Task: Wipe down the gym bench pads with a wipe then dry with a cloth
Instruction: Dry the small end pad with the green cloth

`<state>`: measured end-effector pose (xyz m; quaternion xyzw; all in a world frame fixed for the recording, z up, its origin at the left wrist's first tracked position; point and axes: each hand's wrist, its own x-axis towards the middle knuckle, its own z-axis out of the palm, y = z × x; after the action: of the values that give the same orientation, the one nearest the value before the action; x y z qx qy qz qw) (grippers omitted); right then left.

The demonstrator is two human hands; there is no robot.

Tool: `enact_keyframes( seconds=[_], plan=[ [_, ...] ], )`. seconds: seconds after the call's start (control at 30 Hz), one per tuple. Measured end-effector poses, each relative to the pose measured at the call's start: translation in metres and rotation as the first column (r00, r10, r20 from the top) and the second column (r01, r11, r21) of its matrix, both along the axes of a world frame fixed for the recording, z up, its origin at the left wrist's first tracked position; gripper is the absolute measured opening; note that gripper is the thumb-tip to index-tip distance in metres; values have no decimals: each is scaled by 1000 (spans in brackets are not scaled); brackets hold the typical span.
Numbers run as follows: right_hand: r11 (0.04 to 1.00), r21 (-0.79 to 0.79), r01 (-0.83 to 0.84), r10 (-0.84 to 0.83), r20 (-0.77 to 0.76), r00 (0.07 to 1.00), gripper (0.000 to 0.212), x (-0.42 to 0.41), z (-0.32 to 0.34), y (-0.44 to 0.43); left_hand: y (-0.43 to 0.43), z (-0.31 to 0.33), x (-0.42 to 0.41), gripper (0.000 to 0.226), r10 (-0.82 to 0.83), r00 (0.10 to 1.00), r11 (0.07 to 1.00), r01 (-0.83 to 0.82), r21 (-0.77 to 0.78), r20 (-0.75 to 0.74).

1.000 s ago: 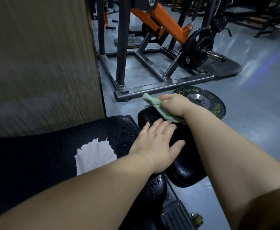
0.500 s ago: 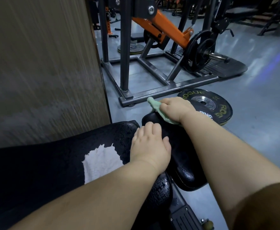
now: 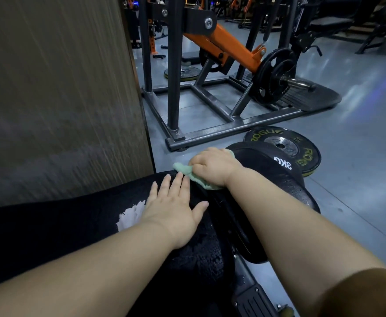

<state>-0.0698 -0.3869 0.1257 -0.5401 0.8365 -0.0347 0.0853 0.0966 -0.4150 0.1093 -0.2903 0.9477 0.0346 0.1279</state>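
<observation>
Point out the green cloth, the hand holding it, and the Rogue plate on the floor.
green cloth [image 3: 186, 171]: head view, on its bunched free end.
right hand [image 3: 212, 165]: head view, on the back of the hand.
Rogue plate [image 3: 280, 145]: head view, on its metal hub.

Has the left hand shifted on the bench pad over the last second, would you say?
Yes: the left hand slid left, toward the white torn patch, now overlapping its right edge.

Wears a plain mustard-brown short sleeve [image 3: 370, 296] on the right arm. Shows the left forearm [image 3: 84, 271] and right forearm [image 3: 290, 220] bare, likewise the left hand [image 3: 173, 211] and right hand [image 3: 212, 165].
</observation>
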Motion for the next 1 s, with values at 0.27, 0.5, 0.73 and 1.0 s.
enact_keyframes(
  seconds=[0.27, 0.5, 0.73, 1.0],
  plan=[
    [993, -27, -111, 111, 18, 994, 61, 9, -8, 28, -3, -1, 6, 77, -1, 996, 999, 4, 42, -87],
    [957, -196, -212, 216, -3, 976, 44, 40, -28, 129, -5, -1, 7, 78, -5, 994, 998, 12, 65, -109],
    [962, -232, -146, 142, -36, 989, 42, 34, -26, 108, -4, -3, 4, 74, -12, 993, 998, 19, 60, -119],
    [982, -147, 117, -120, -16, 993, 35, 24, -15, 29, -3, -3, 4, 74, -6, 991, 999, 12, 39, -133]
  ],
)
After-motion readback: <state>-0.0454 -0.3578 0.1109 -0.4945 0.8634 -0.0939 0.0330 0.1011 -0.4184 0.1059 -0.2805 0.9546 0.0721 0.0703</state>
